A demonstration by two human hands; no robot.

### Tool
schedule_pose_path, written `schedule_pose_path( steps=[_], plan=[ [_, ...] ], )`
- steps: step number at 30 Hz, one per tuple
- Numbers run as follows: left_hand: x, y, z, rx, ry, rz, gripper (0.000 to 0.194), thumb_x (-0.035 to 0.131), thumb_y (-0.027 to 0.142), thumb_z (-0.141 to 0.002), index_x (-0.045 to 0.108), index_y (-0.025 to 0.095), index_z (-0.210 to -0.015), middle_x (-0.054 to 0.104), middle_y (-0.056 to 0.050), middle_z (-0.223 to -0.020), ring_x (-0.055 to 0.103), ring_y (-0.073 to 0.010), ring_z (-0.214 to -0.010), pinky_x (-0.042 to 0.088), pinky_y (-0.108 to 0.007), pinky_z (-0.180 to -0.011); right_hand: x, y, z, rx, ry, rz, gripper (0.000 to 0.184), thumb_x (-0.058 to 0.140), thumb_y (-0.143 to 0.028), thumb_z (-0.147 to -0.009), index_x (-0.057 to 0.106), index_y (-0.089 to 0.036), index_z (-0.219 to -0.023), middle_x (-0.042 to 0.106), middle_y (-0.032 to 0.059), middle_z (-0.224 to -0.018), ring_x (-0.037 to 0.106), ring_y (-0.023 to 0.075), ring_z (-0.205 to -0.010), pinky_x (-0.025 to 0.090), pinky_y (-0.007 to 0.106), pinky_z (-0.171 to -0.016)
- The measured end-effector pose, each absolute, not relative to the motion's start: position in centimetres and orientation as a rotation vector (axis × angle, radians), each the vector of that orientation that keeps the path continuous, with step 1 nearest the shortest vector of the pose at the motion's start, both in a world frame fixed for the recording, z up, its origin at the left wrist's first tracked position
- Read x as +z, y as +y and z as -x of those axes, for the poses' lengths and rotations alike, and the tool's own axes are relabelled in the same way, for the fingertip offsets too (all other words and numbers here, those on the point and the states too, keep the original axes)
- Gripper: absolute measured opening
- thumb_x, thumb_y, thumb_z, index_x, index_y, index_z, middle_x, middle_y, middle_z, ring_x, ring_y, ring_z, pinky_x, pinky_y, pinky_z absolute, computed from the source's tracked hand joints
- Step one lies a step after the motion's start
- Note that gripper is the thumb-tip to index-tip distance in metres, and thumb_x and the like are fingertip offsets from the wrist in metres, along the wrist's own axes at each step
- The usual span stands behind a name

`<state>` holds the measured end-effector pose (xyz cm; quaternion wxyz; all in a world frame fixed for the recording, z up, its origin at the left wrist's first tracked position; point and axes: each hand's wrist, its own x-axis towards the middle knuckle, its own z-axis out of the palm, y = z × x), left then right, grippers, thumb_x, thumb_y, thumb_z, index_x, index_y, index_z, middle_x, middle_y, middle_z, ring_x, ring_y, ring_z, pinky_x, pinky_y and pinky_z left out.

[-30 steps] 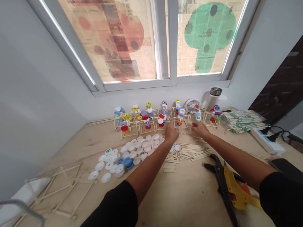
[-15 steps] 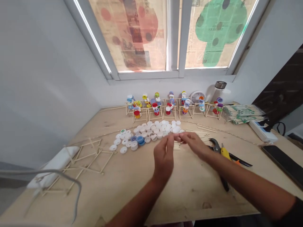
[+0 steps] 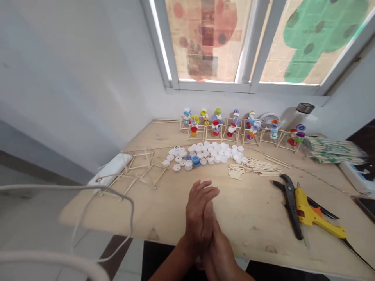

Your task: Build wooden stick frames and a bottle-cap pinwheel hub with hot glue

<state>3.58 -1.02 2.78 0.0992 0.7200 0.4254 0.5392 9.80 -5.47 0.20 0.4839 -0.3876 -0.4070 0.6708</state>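
Over the near edge of the table (image 3: 249,212), the left hand (image 3: 196,218) is laid against the right hand (image 3: 221,249), its fingers loosely extended; the right fingers are mostly hidden, so their grip cannot be told. Farther off, the phone (image 3: 367,207) is cut off; sticks (image 3: 262,168) and white caps (image 3: 215,149) are spread; print on the packs (image 3: 334,150) cannot be read.

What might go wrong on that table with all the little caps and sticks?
The yellow glue gun might burn someone if it is hot, which the picture can't show. If the left hand or right hand sweeps forward, it might scatter the loose white caps. The pale cable looping near the stick frames might snag them if pulled.
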Motion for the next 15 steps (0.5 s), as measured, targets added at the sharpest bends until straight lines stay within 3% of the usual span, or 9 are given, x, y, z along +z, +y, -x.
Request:
schedule_pose_path(
  steps=[3, 7, 10, 15],
  plan=[
    [1.1, -1.2, -0.6, 1.624, 1.356, -2.256, 0.032, 0.034, 0.014, -0.082, 0.058, 0.018, -0.102, 0.068, -0.008, -0.095, 0.055, -0.0244, -0.109, 0.035, -0.052, -0.100, 1.0, -6.2, -9.6, 1.818, -0.888, 0.806, 0.066, 0.036, -0.071, -0.079, 0.052, -0.027, -0.127, 0.054, 0.0060, -0.128, 0.046, 0.0234, -0.120, 0.039, 0.041, -0.098],
    [-0.9, -1.8, 3.8, 1.441, 1.533, -2.353, 0.032, 0.039, 0.014, -0.080, 0.059, 0.020, -0.104, 0.067, -0.007, -0.099, 0.054, -0.0249, -0.111, 0.037, -0.050, -0.099, 2.2, -6.8, -12.3, 2.125, -1.074, 0.772, 0.060, 0.065, -0.053, -0.072, 0.053, -0.028, -0.126, 0.054, 0.0066, -0.129, 0.045, 0.0261, -0.122, 0.038, 0.043, -0.098],
    [-2.0, -2.2, 6.7, 1.352, 1.809, -2.156, 0.026, 0.045, 0.019, -0.081, 0.060, 0.022, -0.102, 0.067, -0.008, -0.099, 0.057, -0.0243, -0.105, 0.044, -0.043, -0.093, 2.0, -6.9, -14.8, 2.025, -1.235, 0.990, 0.041, 0.063, -0.052, -0.075, 0.067, -0.026, -0.106, 0.065, 0.0087, -0.112, 0.057, 0.0260, -0.108, 0.045, 0.041, -0.090],
    [-1.7, -1.2, 10.3, 1.352, 2.237, -1.568, 0.027, 0.046, 0.030, -0.081, 0.061, 0.021, -0.102, 0.066, -0.007, -0.098, 0.061, -0.0219, -0.090, 0.049, -0.036, -0.084, 0.6, -6.3, -16.7, 1.643, -1.328, 1.271, 0.040, 0.056, -0.055, -0.078, 0.069, -0.024, -0.100, 0.069, 0.0095, -0.100, 0.063, 0.0230, -0.092, 0.051, 0.035, -0.081]
  ],
)
